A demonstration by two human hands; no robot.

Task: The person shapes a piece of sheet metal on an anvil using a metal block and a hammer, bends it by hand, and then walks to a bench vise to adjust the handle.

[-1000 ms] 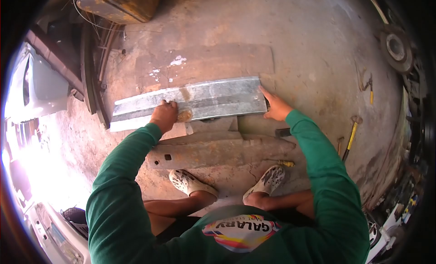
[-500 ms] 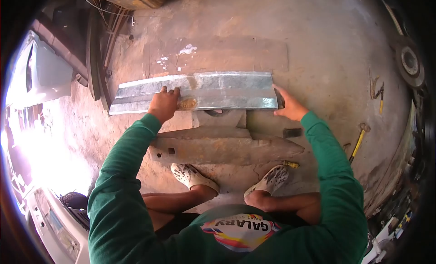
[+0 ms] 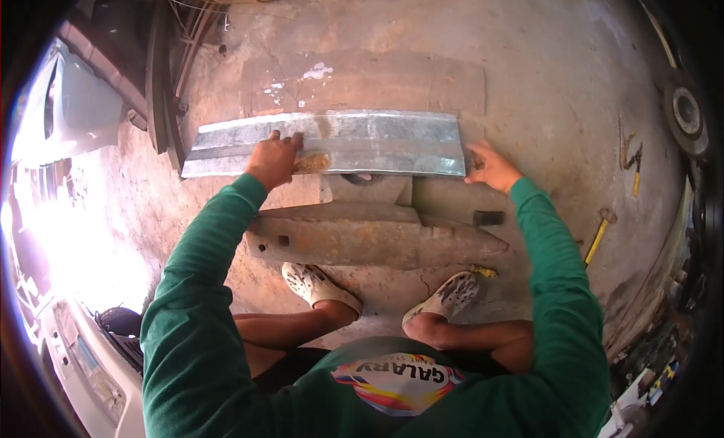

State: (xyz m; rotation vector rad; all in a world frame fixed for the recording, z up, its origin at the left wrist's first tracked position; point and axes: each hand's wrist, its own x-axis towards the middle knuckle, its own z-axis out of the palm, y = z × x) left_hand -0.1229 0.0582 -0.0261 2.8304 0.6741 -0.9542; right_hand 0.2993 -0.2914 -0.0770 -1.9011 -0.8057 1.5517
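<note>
A long silvery sheet metal panel (image 3: 385, 140) with raised lengthwise bands and a rusty-brown patch lies across the floor, just beyond an anvil. My left hand (image 3: 273, 163) rests on the panel's left half, fingers a little apart and pressed on its top. At the right end, my right hand (image 3: 494, 168) is open, thumb and fingers apart beside the short edge; whether the fingertips touch it I cannot tell. The rusty anvil (image 3: 369, 238) lies on its side between the panel and my feet, its horn pointing right.
A yellow-handled hammer (image 3: 600, 234) and a smaller yellow-handled tool (image 3: 637, 174) lie on the right. A dark block (image 3: 488, 218) sits near the anvil's horn. Beyond the panel is a flat brown sheet (image 3: 392, 80). Long metal strips (image 3: 158, 84) lean at left; a wheel-like disc (image 3: 686, 110) stands far right.
The panel appears slightly higher in view along with the floor as the camera shifts. My right hand has loosened from the panel's right edge and moved a little right; my left stays on the panel.
</note>
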